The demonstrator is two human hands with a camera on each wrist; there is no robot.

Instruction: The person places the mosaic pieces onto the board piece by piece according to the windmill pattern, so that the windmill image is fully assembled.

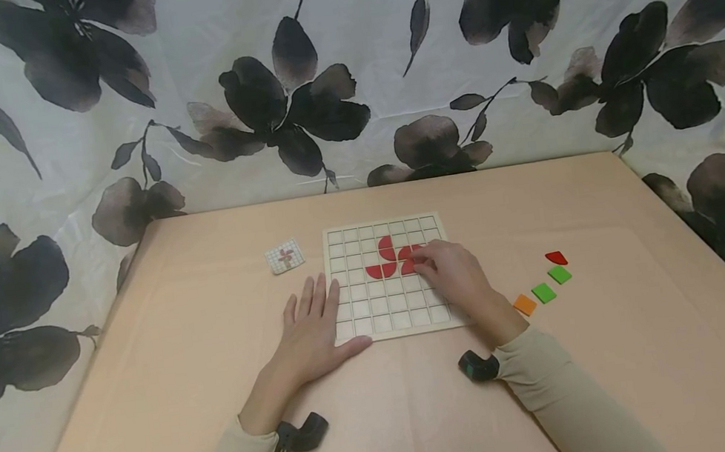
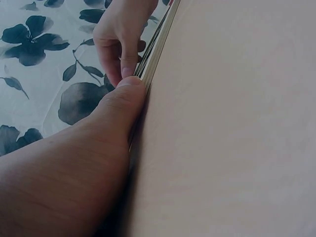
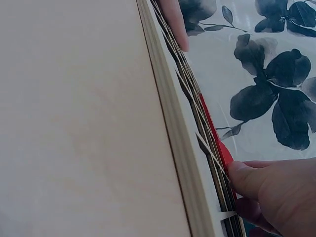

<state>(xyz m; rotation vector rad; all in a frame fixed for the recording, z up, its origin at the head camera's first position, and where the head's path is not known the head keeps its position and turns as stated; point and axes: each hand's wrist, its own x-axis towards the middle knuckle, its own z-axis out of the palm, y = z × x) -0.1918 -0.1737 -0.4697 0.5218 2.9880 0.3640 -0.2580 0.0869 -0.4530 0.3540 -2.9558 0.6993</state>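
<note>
A white grid board (image 1: 352, 313) lies on the table, with red rounded pieces (image 1: 386, 249) set in a pinwheel shape near its middle. My left hand (image 1: 310, 332) rests with fingers spread at the board's left edge, its thumb along the near left corner. Over the right part of the board, my right hand (image 1: 458, 275) pinches a red piece (image 1: 407, 266) at the right of the pinwheel, thumb against forefinger. In the right wrist view the thumb meets the red piece (image 3: 224, 152) above the grid ridges; the fingers partly hide it.
A small pattern card (image 1: 285, 256) with a red pinwheel lies left of the board. To the right are a red piece (image 1: 556, 258), two green squares (image 1: 543, 293) and an orange square (image 1: 524, 304). A floral cloth (image 1: 385, 67) hangs behind the table (image 1: 644, 343).
</note>
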